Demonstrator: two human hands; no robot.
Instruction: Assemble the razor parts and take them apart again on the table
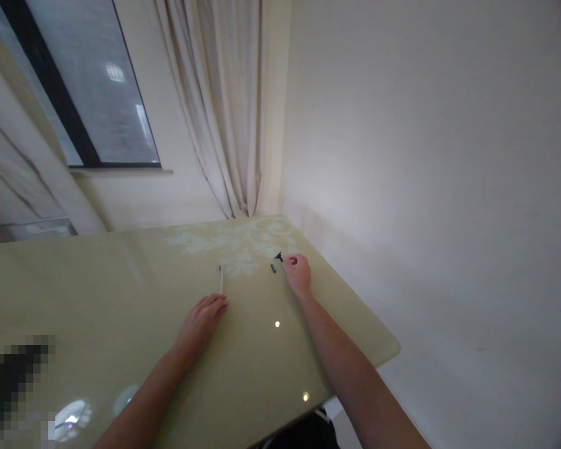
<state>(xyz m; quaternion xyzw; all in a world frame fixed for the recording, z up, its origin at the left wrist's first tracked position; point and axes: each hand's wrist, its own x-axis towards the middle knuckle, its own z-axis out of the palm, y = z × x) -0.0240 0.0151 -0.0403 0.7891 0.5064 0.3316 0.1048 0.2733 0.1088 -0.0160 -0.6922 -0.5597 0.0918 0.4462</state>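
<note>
My left hand (210,305) rests low over the table with its fingers closed around the lower end of a slim white toothbrush (221,280). The brush's small dark head points away from me. Farther right, my right hand (299,271) pinches the handle of a razor, whose black T-shaped head (279,257) sticks out to the left of the fingers. The rest of the handle is mostly hidden. Just left of that hand lies a small dark green, oblong piece (273,268), apart from both hands; its kind is too small to make out.
The glossy, pale yellow-green table (247,362) ends at a rounded right corner beside a plain wall (430,187). Curtains (224,112) and a window (107,81) stand behind it. A pixelated dark shape (9,380) covers the lower left.
</note>
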